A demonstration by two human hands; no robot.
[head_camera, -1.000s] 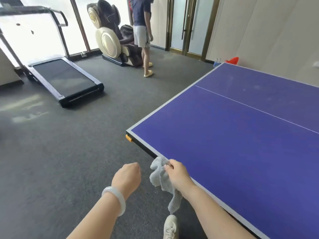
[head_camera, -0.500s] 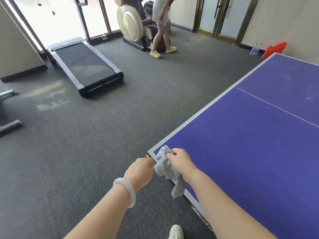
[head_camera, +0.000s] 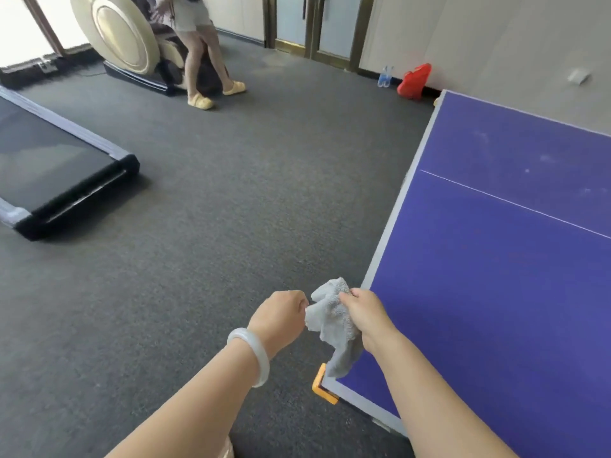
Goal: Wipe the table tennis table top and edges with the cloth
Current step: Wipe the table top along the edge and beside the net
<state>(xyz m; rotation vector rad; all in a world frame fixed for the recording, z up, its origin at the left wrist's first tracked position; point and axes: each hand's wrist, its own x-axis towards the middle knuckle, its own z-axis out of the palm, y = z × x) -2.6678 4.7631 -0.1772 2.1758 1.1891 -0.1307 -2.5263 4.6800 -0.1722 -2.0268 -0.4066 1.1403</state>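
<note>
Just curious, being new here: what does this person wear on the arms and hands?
No sleeves or gloves are in view. The left hand has a pale, milky-white bangle round its wrist; the right hand shows no jewellery.

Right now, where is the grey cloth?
Low in the head view, the right hand grips the grey cloth at the table's left edge, beside the left hand.

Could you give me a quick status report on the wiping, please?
Right hand grips cloth over table edge, near corner. Left hand curled beside cloth, grip unclear. Bystander far off.
</note>
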